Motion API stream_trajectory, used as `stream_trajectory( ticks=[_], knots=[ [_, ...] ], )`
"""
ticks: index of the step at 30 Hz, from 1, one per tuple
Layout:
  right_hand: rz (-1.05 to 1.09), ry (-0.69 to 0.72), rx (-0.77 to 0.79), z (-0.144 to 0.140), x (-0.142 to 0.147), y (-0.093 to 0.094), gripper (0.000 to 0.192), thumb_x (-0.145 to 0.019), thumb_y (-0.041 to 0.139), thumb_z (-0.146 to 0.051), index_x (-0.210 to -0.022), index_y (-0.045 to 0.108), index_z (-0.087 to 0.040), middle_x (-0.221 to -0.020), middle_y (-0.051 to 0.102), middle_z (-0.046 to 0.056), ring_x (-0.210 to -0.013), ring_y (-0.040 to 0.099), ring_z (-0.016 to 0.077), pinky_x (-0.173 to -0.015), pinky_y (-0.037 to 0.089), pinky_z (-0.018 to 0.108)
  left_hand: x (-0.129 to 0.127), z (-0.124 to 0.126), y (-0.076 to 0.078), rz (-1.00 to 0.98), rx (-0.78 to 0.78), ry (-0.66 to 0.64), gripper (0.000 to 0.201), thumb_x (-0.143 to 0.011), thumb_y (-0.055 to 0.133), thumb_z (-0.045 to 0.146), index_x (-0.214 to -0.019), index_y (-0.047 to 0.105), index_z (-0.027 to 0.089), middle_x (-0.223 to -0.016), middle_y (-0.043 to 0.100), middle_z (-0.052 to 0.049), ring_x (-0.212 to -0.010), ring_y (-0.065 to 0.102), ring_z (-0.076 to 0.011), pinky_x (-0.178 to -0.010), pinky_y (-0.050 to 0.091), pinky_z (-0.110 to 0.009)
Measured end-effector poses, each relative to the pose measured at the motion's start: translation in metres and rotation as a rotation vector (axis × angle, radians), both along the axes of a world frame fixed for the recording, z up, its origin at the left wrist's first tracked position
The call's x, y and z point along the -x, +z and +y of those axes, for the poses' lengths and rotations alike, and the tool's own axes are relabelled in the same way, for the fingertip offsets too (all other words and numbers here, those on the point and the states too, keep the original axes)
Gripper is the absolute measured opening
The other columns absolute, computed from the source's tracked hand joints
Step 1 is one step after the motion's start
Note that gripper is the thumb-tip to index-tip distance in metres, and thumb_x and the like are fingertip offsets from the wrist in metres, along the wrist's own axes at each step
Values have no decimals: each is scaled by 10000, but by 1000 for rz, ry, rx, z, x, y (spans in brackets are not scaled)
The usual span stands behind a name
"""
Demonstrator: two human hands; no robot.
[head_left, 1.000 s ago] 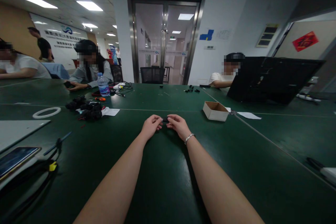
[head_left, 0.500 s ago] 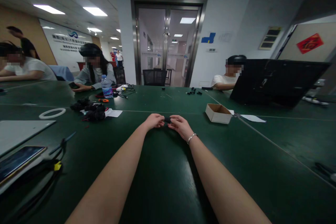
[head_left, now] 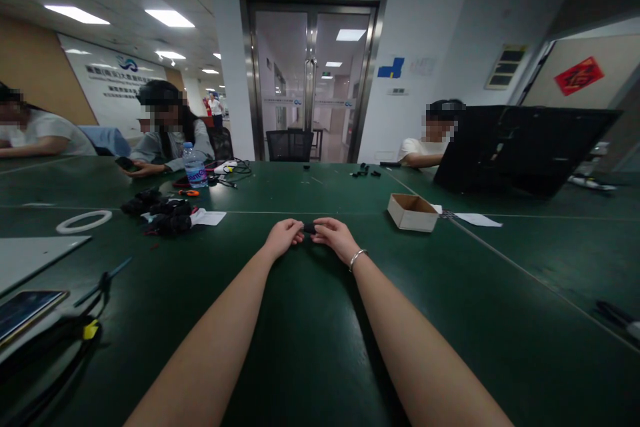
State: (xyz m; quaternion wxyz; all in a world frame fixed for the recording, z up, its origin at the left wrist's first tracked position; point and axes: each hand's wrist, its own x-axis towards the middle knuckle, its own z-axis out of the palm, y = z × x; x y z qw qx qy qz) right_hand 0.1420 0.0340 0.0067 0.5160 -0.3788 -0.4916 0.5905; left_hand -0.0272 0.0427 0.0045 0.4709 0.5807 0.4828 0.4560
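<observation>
Between my two hands is a small black object [head_left: 309, 228], held just above or on the green table [head_left: 315, 320]; its kind is too small to tell. The fingers of my left hand [head_left: 285, 238] are closed at its left end. From the other side, my right hand [head_left: 336, 237] pinches it between thumb and fingers. A silver bracelet [head_left: 357, 258] circles my right wrist. To the right of my hands stands a small open cardboard box [head_left: 413, 218]. Several small black pieces [head_left: 367, 171] lie farther back on the table.
Black bundled gear [head_left: 163, 212], a white ring [head_left: 84, 221], a water bottle [head_left: 195, 168] and an orange-handled tool [head_left: 188, 193] lie on the left. Nearer are a phone [head_left: 27, 312] and black cables [head_left: 75, 340]. A large black monitor [head_left: 520, 150] stands right. Other people sit across the table.
The view has turned slightly to the right, so most things sit farther left. Both my hands still hold the small black object, with little change in grip.
</observation>
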Motion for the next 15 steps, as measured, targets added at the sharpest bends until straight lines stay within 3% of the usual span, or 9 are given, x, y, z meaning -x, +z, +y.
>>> stream_trajectory(
  ticks=[4, 15],
  knots=[
    [-31, 0, 9, -1, 0, 0, 145, -787, 624, -37, -910, 604, -113, -693, 653, 45, -544, 655, 131, -498, 566, 182, 0, -2, 0, 5, 23, -4, 204, -829, 554, 315, -804, 595, 117, -618, 601, -23, -524, 552, -93, -496, 405, -192],
    [-1, 22, -31, 1, -2, -2, 173, -754, 654, -34, -891, 611, -131, -727, 647, 30, -584, 656, 115, -573, 575, 184, 2, 1, -4, 43, 21, -30, 271, -839, 532, 380, -777, 569, 118, -614, 619, -42, -517, 568, -109, -505, 416, -211]
  ],
)
